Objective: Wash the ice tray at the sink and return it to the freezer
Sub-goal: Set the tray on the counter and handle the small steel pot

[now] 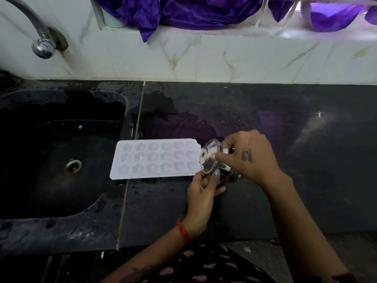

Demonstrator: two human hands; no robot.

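Dark patterned clothing fills the bottom edge, closest to the lens, with both forearms reaching up from it over the black stone counter. That counter is the largest surface, wet in patches near its middle, and it runs along a white marble-veined tiled wall. Set into the counter on the left is a deep black sink with a metal drain in its floor; a curved chrome tap comes out of the wall above it. Purple cloth hangs over the ledge at the top.

On the counter just right of the sink, its left end overhanging the basin's edge, lies the white ice tray, flat and face up, with star, flower and heart shaped cells. Neither hand touches it.

Just beside the tray's right end, both hands hold a small steel container tilted on its side, its round base turned toward the tray. Right hand, marked with a small tattoo, curls over the top with fingers gripping the rim side. Left hand, an orange thread around its wrist, cups the vessel from below, thumb with blue nail polish pressed on the base.
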